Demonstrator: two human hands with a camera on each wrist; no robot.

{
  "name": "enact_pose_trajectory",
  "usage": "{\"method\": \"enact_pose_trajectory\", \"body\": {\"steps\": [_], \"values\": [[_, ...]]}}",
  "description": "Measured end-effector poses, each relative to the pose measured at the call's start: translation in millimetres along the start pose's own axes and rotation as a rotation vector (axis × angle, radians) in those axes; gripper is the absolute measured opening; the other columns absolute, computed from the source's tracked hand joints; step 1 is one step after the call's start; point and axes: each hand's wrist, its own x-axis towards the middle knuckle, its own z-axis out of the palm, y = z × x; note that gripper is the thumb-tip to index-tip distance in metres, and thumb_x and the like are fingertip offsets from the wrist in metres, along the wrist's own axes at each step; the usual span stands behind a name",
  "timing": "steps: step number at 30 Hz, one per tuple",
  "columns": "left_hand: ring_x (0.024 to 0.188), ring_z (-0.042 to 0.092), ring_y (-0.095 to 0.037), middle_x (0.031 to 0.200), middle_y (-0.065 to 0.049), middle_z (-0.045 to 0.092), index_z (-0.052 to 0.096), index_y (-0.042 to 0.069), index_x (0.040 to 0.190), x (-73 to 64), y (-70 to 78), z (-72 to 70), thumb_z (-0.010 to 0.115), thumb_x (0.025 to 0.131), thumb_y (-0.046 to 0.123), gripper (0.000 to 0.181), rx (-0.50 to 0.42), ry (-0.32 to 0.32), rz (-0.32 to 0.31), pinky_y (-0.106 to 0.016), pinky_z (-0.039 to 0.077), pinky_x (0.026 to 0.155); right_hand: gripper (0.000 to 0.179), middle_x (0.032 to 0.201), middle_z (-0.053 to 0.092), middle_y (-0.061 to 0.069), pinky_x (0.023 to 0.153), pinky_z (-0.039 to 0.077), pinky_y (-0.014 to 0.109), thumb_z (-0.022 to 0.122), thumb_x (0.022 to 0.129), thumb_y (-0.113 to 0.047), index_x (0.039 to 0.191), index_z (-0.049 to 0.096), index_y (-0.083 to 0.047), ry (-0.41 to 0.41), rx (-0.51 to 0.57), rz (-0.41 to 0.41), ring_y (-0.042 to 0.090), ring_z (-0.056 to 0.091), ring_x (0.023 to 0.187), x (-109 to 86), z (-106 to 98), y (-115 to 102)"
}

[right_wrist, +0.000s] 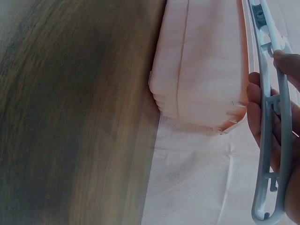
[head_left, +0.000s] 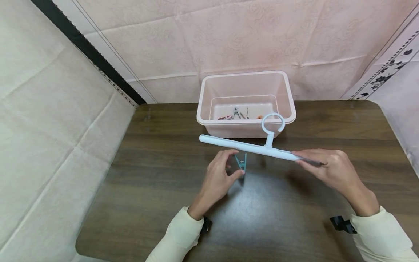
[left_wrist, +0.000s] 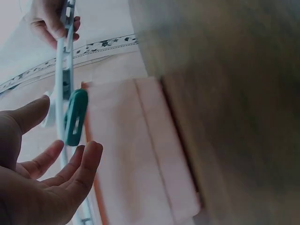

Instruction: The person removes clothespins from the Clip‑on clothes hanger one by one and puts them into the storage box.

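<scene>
A pale blue clothes hanger (head_left: 248, 147) is held up over the table, its hook upward and its bar slanting down to the right. My right hand (head_left: 330, 167) grips one end between thumb and fingers; the right wrist view shows the fingers behind the slotted frame (right_wrist: 263, 140). Just below the bar is a teal clothespin (head_left: 242, 164), which overlaps the hanger in the left wrist view (left_wrist: 76, 117). Around it my left hand (head_left: 220, 173) has thumb and fingers spread apart. The left wrist view shows a gap between the thumb and the clothespin.
Behind the hanger, a pale pink plastic basin (head_left: 245, 122) stands at the table's far edge, with several small clothespins (head_left: 236, 112) on its bottom. The dark wooden table (head_left: 137, 203) has cloth-covered walls (head_left: 242, 40) behind and at its sides.
</scene>
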Motion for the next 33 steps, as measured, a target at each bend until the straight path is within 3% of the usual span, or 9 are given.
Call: {"method": "enact_pose_trajectory", "body": {"steps": [4,12,18,24,28,33], "values": [[0.09,0.064,-0.019,0.101,-0.007,0.062,0.055,0.003,0.129,-0.4,-4.3,8.2,0.084,0.082,0.008,0.056,-0.061,0.023,-0.04,-0.029,0.055,0.076,0.047,0.093,0.076,0.004,0.058,0.038,0.013,0.058,0.098,-0.052,0.099,0.082,-0.011,0.019,0.017,-0.012,-0.001,0.066,0.082,0.2,2,1],[0.085,0.069,-0.015,0.099,-0.008,0.07,0.046,0.004,0.129,-2.2,-6.3,19.8,0.081,0.086,0.01,0.056,-0.183,0.052,-0.172,-0.024,0.055,0.075,0.044,0.095,0.076,0.004,0.062,0.04,0.012,0.061,0.097,-0.05,0.1,0.082,-0.012,0.013,0.031,-0.001,0.0,0.067,0.089,3.8,3,0],[0.086,0.071,-0.018,0.1,-0.011,0.072,0.048,0.001,0.128,-1.9,-6.4,20.8,0.079,0.086,0.004,0.052,-0.207,0.07,-0.198,-0.023,0.055,0.075,0.033,0.096,0.076,0.003,0.062,0.042,0.014,0.068,0.096,-0.043,0.101,0.082,-0.013,0.0,0.018,0.012,-0.003,0.065,0.092,3.4,1,-2],[0.089,0.069,-0.018,0.099,-0.011,0.071,0.047,0.001,0.125,-1.0,-8.1,19.3,0.076,0.087,-0.003,0.049,-0.293,0.069,-0.202,-0.025,0.055,0.078,0.042,0.096,0.076,0.004,0.063,0.042,0.013,0.061,0.097,-0.049,0.1,0.082,-0.013,0.009,0.028,0.007,-0.004,0.065,0.092,2.1,2,0],[0.088,0.069,-0.023,0.099,-0.013,0.07,0.045,0.001,0.126,-0.3,-8.4,17.3,0.071,0.089,-0.007,0.046,-0.404,0.055,-0.209,-0.031,0.056,0.078,0.031,0.097,0.076,0.003,0.064,0.043,0.014,0.069,0.095,-0.041,0.102,0.082,-0.013,-0.013,0.02,0.027,-0.004,0.065,0.093,1.7,1,-1],[0.089,0.068,-0.045,0.102,-0.023,0.067,0.043,0.0,0.125,1.9,-8.4,14.9,0.064,0.09,-0.014,0.043,-0.649,0.047,-0.216,-0.042,0.058,0.077,0.034,0.098,0.076,0.002,0.062,0.041,0.013,0.067,0.096,-0.043,0.102,0.082,-0.013,-0.021,0.015,0.035,-0.003,0.065,0.091,2.4,0,-2]]}}
